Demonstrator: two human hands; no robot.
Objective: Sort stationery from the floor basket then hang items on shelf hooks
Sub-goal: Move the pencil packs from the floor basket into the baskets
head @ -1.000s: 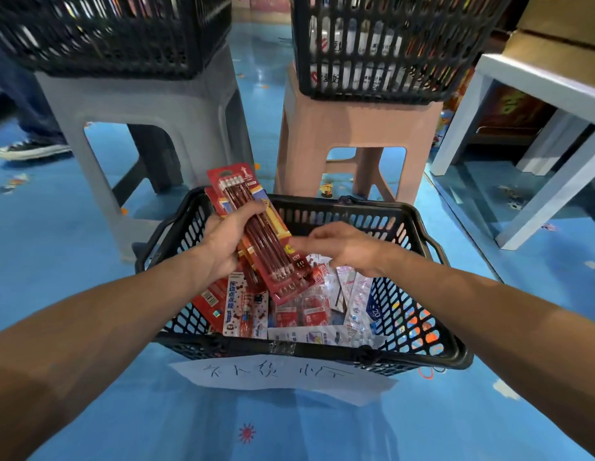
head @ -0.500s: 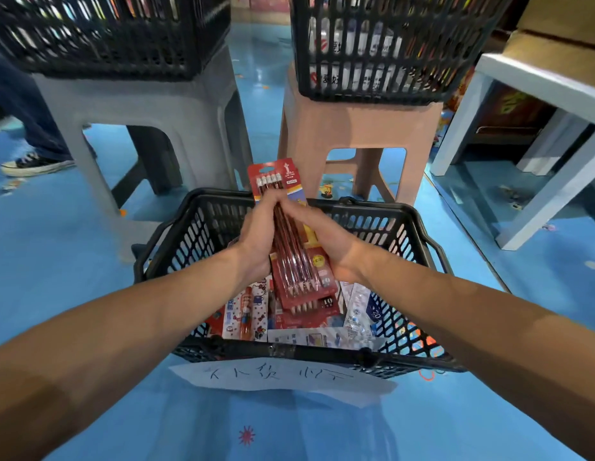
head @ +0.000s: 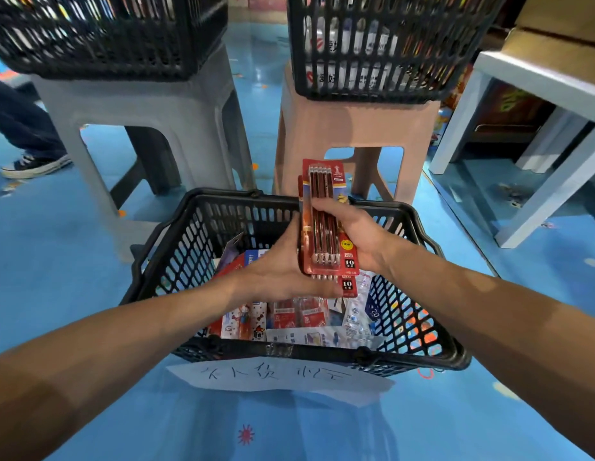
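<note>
Stationery (head: 299,314) in flat retail packs covers the bottom of the floor basket (head: 156,261), a black plastic mesh one standing on the blue floor (head: 57,244). A paper sheet (head: 279,377) with handwriting hangs from its near wall. Just inside that wall lie a cartoon pack (head: 244,319) toward the left corner, red packs in the middle and clear sachets (head: 356,314) toward the right side.

Above the middle of the basket both hands hold the pencil packs (head: 322,221), red cards with dark pencils under clear film (two cards at least, one slipped a little lower than the other). The stack stands upright, and its top reaches past the basket's far rim. The left hand (head: 283,271) cups the stack from the left, thumb lying along its lower edge. The right hand (head: 359,231) grips it from the right, fingers curled round the edge and onto the front.

Beyond the far rim stand a grey stool (head: 140,104) on the left and a pink stool (head: 356,128) on the right. The grey one carries a black basket (head: 106,34). The pink one carries a second black basket (head: 372,44) with packaged goods showing through its mesh. A white frame (head: 538,81) stands at the far right. At the far left a sneaker (head: 33,164) and a dark trouser leg show.
</note>
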